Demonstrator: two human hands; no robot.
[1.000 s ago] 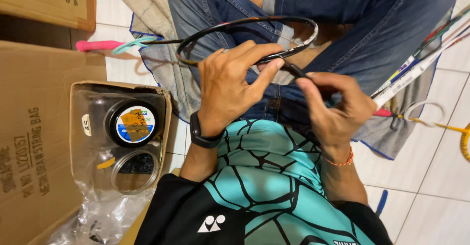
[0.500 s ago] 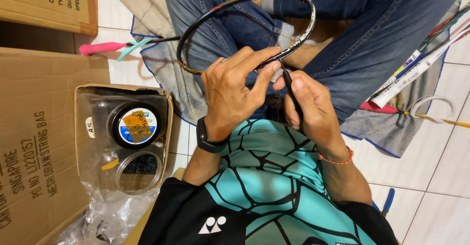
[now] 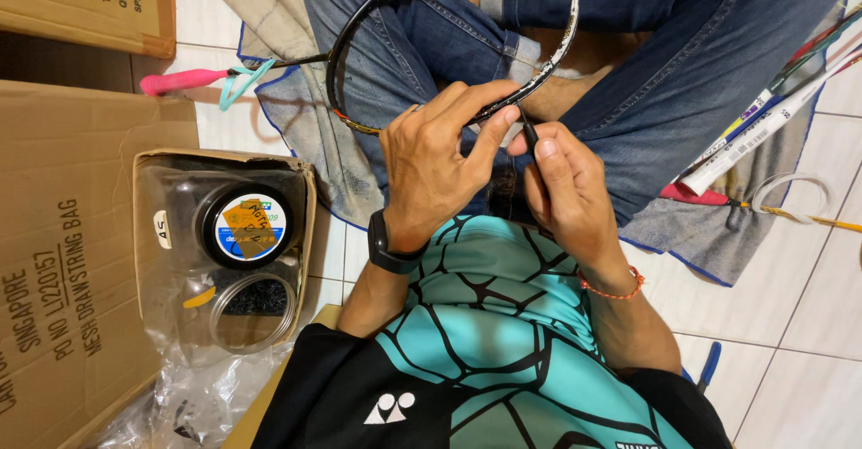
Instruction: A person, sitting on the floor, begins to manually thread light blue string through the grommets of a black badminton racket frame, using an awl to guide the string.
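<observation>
**Unstrung Frame Over the Lap**

White tiled floor (image 3: 790, 323), cardboard boxes (image 3: 63, 260) at nine o'clock, string reels (image 3: 244, 226) beside. Left hand (image 3: 431, 166) pinching the racket frame (image 3: 548, 63) at its six o'clock rim; right hand (image 3: 561, 184) closed narrowly on a thin dark tool (image 3: 530, 133) (exact kind unclear). No strings visible in the hoop; stringing apparently all left.

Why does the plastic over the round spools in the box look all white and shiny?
In the head view, room light glares off the clear plastic bag in the cardboard box, hazing the string reels. The left hand, the right hand and the racket frame they pinch look sharp, evenly lit, with only soft shadows.
</observation>
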